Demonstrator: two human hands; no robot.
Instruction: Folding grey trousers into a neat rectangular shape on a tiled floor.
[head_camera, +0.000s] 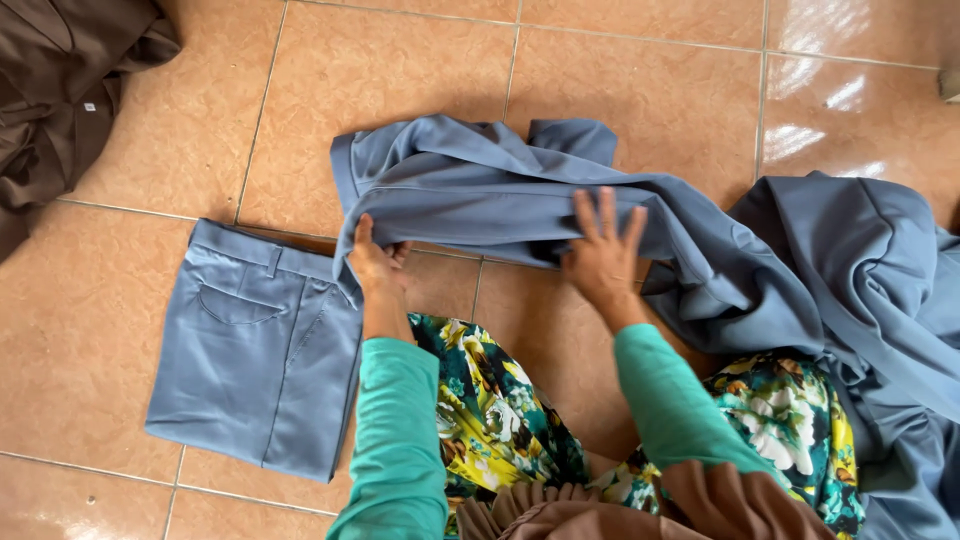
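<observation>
A: Blue-grey cloth throughout. Landmark: the folded trousers (255, 350), lying flat on the tan floor tiles (400, 70), waistband and back pocket up. Up and left of them, a heap of brown garments (60, 90) at the frame corner.

B: And the piece in hand?

A: The blue-grey garment (480, 190) lies just right of the folded trousers, its left corner lapping over their waistband. It is partly folded and rumpled along the far edge. Further right, a loose pile of the same blue-grey fabric (850, 290).

B: Hand poses, left to right?

A: Left hand (375, 260), nearest the trousers: fingers curled over the garment's near-left edge, pinching it, wrist straight, teal sleeve (395, 430) reaching forward. Right hand (603, 255), further right: palm down, fingers spread, pressed flat on the cloth.

B: Judgement on doing the fold well?

A: Likely best to keep the flat palm as an anchor while the pinching hand draws the edge taut, squaring it up against the folded trousers. Smooth the far-edge wrinkles first, or they may get creased in.
</observation>
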